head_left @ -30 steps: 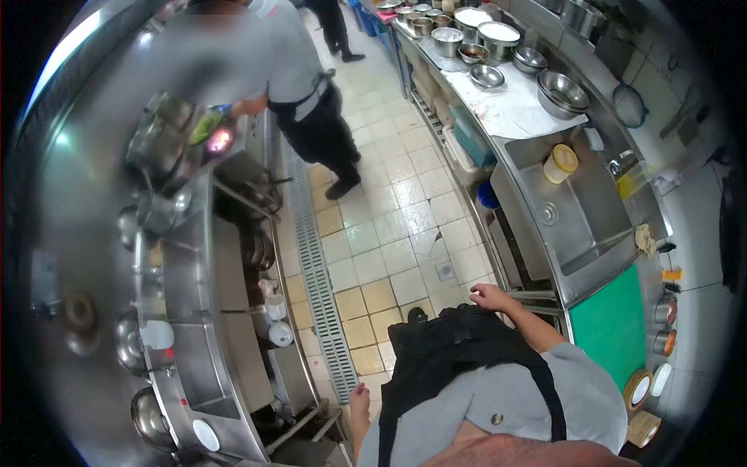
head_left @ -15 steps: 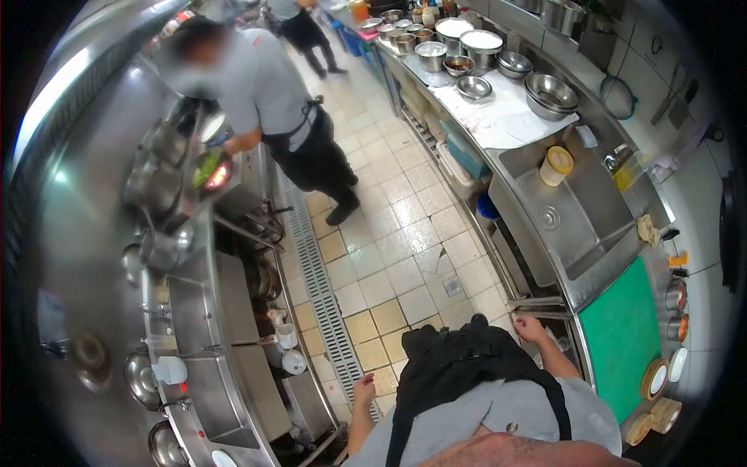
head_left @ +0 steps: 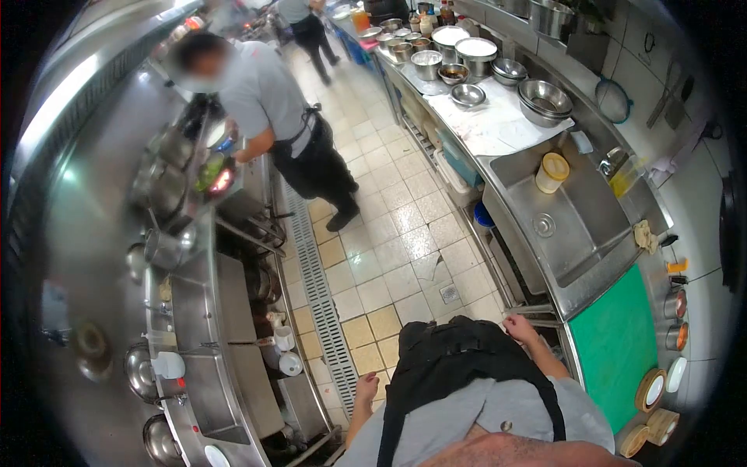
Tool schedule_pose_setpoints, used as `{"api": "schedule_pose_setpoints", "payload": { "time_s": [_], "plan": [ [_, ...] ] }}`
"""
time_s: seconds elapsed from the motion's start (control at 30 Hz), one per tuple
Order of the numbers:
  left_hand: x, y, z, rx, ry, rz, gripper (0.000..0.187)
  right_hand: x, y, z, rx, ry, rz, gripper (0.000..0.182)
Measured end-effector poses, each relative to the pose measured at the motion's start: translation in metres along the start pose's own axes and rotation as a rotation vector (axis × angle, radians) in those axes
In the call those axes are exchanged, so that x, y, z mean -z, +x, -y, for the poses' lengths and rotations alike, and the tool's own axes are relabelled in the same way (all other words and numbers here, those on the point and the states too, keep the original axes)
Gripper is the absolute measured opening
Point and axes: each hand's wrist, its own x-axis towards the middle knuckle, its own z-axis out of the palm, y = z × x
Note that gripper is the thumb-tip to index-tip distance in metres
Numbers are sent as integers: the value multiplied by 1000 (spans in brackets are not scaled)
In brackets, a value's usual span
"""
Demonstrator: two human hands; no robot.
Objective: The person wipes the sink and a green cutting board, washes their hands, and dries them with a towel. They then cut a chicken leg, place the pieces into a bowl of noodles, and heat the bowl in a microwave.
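My left hand (head_left: 366, 385) hangs low beside my black apron (head_left: 459, 350), over the tiled floor near the drain grate. Its fingers are curled in, and nothing shows in them. My right hand (head_left: 517, 327) is on the other side of the apron, near the front edge of the right counter and its metal frame. Its fingers are loosely folded too, with no object visible. The green cutting board (head_left: 615, 350) lies on the counter to the right of that hand.
A co-worker (head_left: 272, 101) stands at the left stove, holding a pan (head_left: 214, 177) with green food and flame. A sink (head_left: 583, 233) on the right holds a yellow-lidded tub (head_left: 552, 173). Metal bowls (head_left: 545, 101) line the right counter. A drain grate (head_left: 323, 311) runs along the floor.
My view has shifted slightly, so the counters and co-worker sit a little differently in frame. Both my hands stay low at my sides. A person far back has changed leg position.
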Motion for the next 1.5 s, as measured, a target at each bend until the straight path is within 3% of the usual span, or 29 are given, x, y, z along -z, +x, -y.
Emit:
{"api": "schedule_pose_setpoints", "payload": {
  "time_s": [0.2, 0.3, 0.37, 0.43, 0.5, 0.6, 0.67, 0.7, 0.77, 0.87, 0.97, 1.07, 1.17, 1.3, 1.37, 1.47, 1.5],
  "plan": [
    [-8, -37, -32, 50, -28, -21, 39, 8, 21, -2, 12, -14, 46, 26],
    [-14, -45, -25, 133, -147, 18, 38, 13, 26, -5, -23, -82, 66, 37],
    [-19, -38, 8, 183, -285, 78, 38, 12, 30, -10, -2, -32, 80, 23],
    [-31, -6, 77, 100, -358, 75, 39, 10, 31, -12, 0, -44, 79, 23],
    [-34, -6, 89, 96, -397, 76, 40, 11, 31, -13, 5, -57, 75, 22],
    [-34, -29, 75, 41, -211, 4, 40, 13, 28, -12, 7, -107, 103, 23],
    [-37, -45, 54, 107, 99, -154, 40, 12, 28, -12, 28, -148, 100, 24],
    [-33, -37, 59, 105, 100, -155, 40, 10, 27, -10, 30, -146, 101, 24],
    [-27, -1, 107, 139, -321, -20, 41, 9, 23, -4, 31, -176, 73, 25],
    [-27, 4, 99, 96, -288, -143, 41, 8, 23, 1, 27, -179, 97, 26],
    [-23, 17, 91, 132, -77, -112, 41, 3, 30, -5, 75, -160, 110, 26],
    [-12, 23, 93, 114, -42, -3, 40, 4, 23, 5, 7, -189, 141, 40],
    [-10, -8, 61, 73, -106, -45, 40, 1, 27, -4, 3, -180, 180, 40],
    [-7, 23, 104, 52, -151, 43, 39, 4, 17, 10, 6, -216, 163, 40],
    [-7, 5, 90, 22, -21, -1, 39, -2, 26, -9, 135, -270, 88, 29],
    [-12, -41, 31, 1, -26, -112, 40, -3, 35, -26, 212, -351, 83, 31],
    [-12, -39, 37, 53, -49, -84, 40, -1, 29, -19, 162, -338, 82, 32]
  ]
}}
